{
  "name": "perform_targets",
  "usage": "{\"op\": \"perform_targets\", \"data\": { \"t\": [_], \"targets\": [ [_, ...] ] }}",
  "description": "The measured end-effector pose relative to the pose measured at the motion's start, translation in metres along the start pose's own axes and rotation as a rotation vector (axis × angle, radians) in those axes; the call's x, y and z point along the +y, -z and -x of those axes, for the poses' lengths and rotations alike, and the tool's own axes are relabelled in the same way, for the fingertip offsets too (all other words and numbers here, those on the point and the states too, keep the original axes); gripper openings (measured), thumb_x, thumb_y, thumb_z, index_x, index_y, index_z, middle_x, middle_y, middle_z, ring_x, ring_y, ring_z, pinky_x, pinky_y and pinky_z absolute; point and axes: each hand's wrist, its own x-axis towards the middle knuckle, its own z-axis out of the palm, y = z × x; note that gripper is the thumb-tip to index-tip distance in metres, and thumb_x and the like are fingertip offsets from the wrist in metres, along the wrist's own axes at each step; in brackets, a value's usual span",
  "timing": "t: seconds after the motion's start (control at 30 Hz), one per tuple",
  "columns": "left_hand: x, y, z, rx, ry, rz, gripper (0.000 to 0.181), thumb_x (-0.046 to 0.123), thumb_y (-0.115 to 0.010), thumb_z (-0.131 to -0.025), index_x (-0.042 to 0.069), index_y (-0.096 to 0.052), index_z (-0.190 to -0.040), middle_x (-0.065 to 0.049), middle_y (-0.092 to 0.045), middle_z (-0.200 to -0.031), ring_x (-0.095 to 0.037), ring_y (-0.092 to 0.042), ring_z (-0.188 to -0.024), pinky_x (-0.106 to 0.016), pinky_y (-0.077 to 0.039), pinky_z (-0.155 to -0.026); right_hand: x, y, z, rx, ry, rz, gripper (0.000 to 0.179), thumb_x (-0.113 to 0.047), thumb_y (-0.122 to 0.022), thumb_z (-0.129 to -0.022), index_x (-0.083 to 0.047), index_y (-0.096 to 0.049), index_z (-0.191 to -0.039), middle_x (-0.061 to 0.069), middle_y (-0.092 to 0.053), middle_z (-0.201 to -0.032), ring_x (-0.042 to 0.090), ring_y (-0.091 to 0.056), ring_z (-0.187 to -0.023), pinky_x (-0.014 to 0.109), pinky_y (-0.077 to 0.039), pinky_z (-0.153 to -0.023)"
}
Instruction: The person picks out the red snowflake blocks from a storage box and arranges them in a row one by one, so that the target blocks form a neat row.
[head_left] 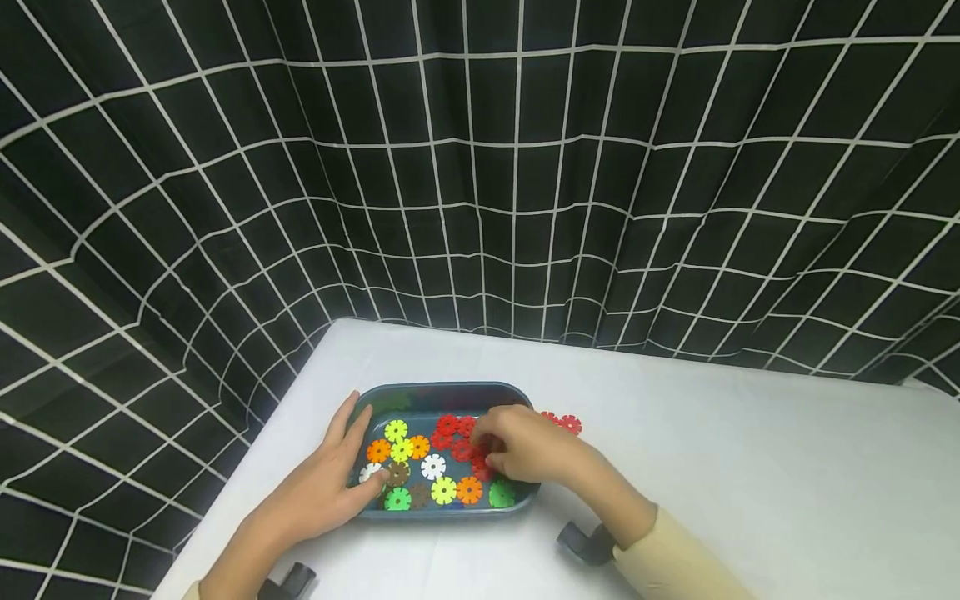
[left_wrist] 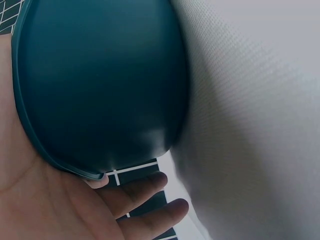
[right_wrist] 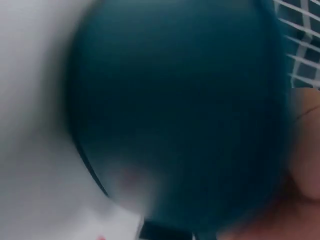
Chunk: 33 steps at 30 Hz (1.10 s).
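A dark teal tray (head_left: pixel 435 515) holds flat notched plastic discs. My left hand (head_left: pixel 322 483) rests on the tray's left end, two fingers stretched along the rim and the thumb over the front corner. In the left wrist view, the palm lies against the tray's rim and the fingers (left_wrist: pixel 150 220) extend past the outer wall. My right hand (head_left: pixel 528 442) reaches over the right end, its bent fingers and thumb down among red discs (head_left: pixel 442 439). I cannot tell whether it pinches one. The right wrist view shows mostly the blurred tray wall (right_wrist: pixel 175 110).
Yellow (head_left: pixel 396 430), orange (head_left: pixel 469 490), white (head_left: pixel 432 467), brown (head_left: pixel 398 474) and green discs (head_left: pixel 501 493) lie in the tray. Outside its right end, red discs (head_left: pixel 570 424) lie on the white tabletop (head_left: pixel 750 467). A black cloth with white grid lines (head_left: pixel 487 183) hangs behind.
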Motion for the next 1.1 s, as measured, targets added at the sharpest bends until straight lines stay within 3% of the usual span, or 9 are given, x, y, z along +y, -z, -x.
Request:
{"op": "perform_targets", "data": {
  "t": [0.13, 0.33, 0.93, 1.1],
  "targets": [
    [-0.001, -0.002, -0.001, -0.001, 0.0, -0.001, 0.086, 0.04, -0.065, -0.092, -0.002, -0.027, -0.156, -0.011, 0.001, -0.167, -0.045, -0.04, -0.137, -0.06, -0.049, -0.093, -0.005, -0.014, -0.009, -0.028, -0.018, 0.143, 0.022, 0.001, -0.08, -0.078, -0.007, -0.075, -0.098, -0.001, -0.063, -0.086, 0.013, -0.054, -0.08, 0.025, -0.053, -0.071],
    [-0.002, -0.003, -0.002, 0.002, 0.01, 0.004, 0.086, 0.038, -0.066, -0.092, 0.0, -0.025, -0.157, -0.009, 0.002, -0.167, -0.043, -0.041, -0.137, -0.061, -0.049, -0.093, -0.004, -0.023, -0.013, -0.036, -0.034, 0.246, 0.023, -0.004, -0.084, -0.073, -0.011, -0.075, -0.093, -0.005, -0.052, -0.079, 0.011, -0.049, -0.071, 0.022, -0.047, -0.062],
    [-0.004, -0.001, -0.001, 0.007, 0.001, -0.006, 0.085, 0.039, -0.065, -0.092, -0.001, -0.027, -0.157, -0.009, 0.001, -0.167, -0.042, -0.044, -0.135, -0.059, -0.05, -0.092, -0.006, -0.026, -0.023, -0.069, -0.194, 0.164, 0.021, -0.01, -0.085, -0.073, -0.01, -0.067, -0.083, -0.002, -0.052, -0.075, 0.015, -0.05, -0.07, 0.026, -0.047, -0.059],
    [-0.006, -0.002, -0.001, 0.005, -0.002, -0.007, 0.083, 0.039, -0.065, -0.092, 0.0, -0.029, -0.156, -0.008, 0.002, -0.167, -0.042, -0.045, -0.134, -0.059, -0.051, -0.091, -0.006, -0.026, -0.023, -0.096, -0.189, 0.146, 0.024, -0.012, -0.087, -0.072, -0.011, -0.063, -0.079, -0.003, -0.052, -0.073, 0.015, -0.05, -0.07, 0.027, -0.046, -0.059]
  ]
}}
